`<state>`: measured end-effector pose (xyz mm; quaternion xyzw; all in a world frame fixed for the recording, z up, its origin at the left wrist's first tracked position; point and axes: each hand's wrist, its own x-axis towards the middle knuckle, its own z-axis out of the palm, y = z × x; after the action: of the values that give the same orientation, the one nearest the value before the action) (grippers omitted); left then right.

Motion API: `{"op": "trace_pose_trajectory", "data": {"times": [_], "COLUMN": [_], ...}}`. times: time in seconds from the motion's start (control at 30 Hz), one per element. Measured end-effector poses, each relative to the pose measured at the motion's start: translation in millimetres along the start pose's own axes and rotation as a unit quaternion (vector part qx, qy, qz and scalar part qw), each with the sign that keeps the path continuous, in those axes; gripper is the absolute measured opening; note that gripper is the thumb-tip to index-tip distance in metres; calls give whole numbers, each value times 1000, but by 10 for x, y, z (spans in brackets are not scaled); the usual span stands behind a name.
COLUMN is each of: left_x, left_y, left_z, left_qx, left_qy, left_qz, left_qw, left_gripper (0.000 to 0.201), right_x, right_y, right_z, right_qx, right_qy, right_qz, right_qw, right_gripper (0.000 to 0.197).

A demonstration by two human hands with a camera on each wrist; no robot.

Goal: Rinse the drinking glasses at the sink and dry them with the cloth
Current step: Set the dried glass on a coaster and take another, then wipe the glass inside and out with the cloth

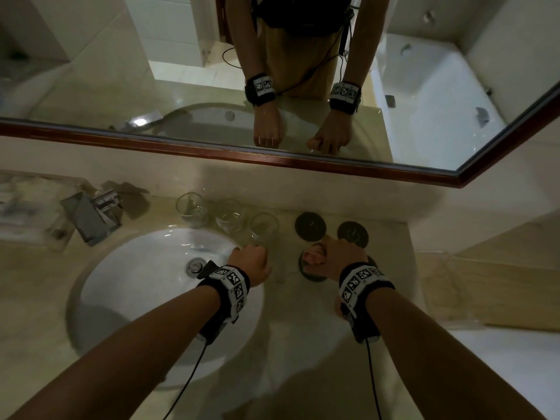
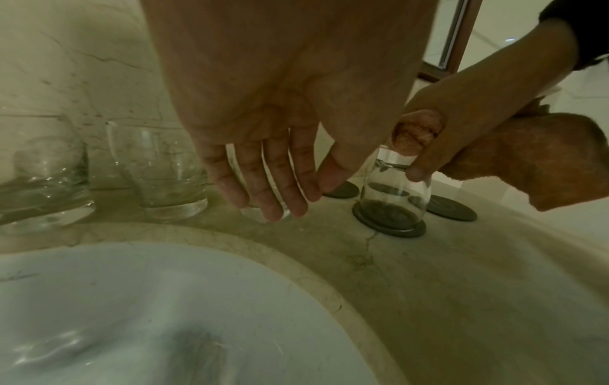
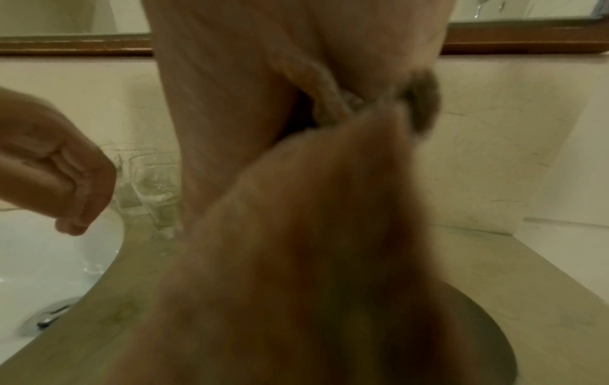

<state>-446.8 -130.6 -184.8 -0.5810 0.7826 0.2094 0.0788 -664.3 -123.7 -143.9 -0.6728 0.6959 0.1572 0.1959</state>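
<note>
Three clear glasses stand along the back wall: the left glass (image 1: 192,209), the middle glass (image 1: 230,218) and the right glass (image 1: 264,227). My left hand (image 1: 251,260) hangs just in front of the right glass (image 2: 260,179), fingers straight and relaxed; I cannot tell if they touch it. A fourth glass (image 2: 392,198) stands on a dark coaster (image 2: 389,221). My right hand (image 1: 331,257) holds a bunched orange cloth (image 2: 527,161), and one finger curls over that glass's top. The right wrist view is mostly blurred cloth (image 3: 313,260).
The white sink (image 1: 100,283) with its drain (image 1: 195,266) lies left of my hands, and the tap (image 1: 91,216) stands at its back left. Two bare coasters (image 1: 310,225) (image 1: 353,233) sit near the wall. A framed mirror (image 1: 212,147) hangs above the counter.
</note>
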Motion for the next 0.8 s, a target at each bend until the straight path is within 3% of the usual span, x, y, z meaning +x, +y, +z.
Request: {"op": "trace_pose_trajectory", "data": {"times": [0.13,0.27,0.47,0.63,0.8], "left_x": [0,-4,44,136,338], "left_y": [-81,-190,-291,-291,-329], "left_z": [-18,-13,19,45,211], "left_qx": [-11,10,0,-59,-241], "left_qy": [6,1,11,45,55], "left_qz": [-52,-90,-113,-122,-147], "left_qw": [999,996,994,990,958], "left_gripper": [33,42,54,73,90], "right_x": [-137,-297,-496,-523,-460], "right_y": [-4,-50,-290,-444,-550], "right_z": [-89,-129,135,231,162], "right_qx": [44,21,-60,-47,2], "right_qy": [42,120,59,42,56], "right_qz": [29,1,-63,-84,-61], "right_qw": [998,993,995,994,997], "right_gripper": [86,54,37,37,38]}}
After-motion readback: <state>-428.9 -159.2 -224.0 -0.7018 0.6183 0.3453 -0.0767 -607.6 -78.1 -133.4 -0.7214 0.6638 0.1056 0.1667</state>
